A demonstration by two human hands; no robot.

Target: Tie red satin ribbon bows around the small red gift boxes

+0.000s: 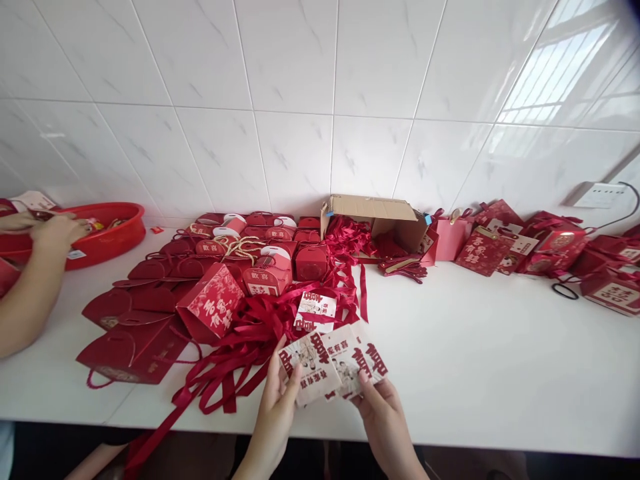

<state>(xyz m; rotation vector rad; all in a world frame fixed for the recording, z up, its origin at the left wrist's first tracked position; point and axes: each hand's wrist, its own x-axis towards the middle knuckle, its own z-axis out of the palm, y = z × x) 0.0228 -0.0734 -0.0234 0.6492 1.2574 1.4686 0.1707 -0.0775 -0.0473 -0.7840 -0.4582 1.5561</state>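
Near the front edge of the table, my left hand point(281, 392) is closed on a cream printed card point(311, 369) with red characters and a line drawing. My right hand point(380, 408) grips more cards point(356, 353) of the same print, fanned a little; how many is unclear. The two sets overlap in the middle. Just beyond them another such card point(316, 311) lies on a heap of dark red ribbons point(260, 327). Some ribbon ends hang over the table edge at the left.
Red gift boxes point(135, 347) crowd the table's left and centre. An open cardboard box point(373, 208) holding ribbon stands by the wall. Red bags and boxes point(483, 250) line the right, near a black ring point(565, 291). At far left, another person's hands reach into a red basin point(117, 233).
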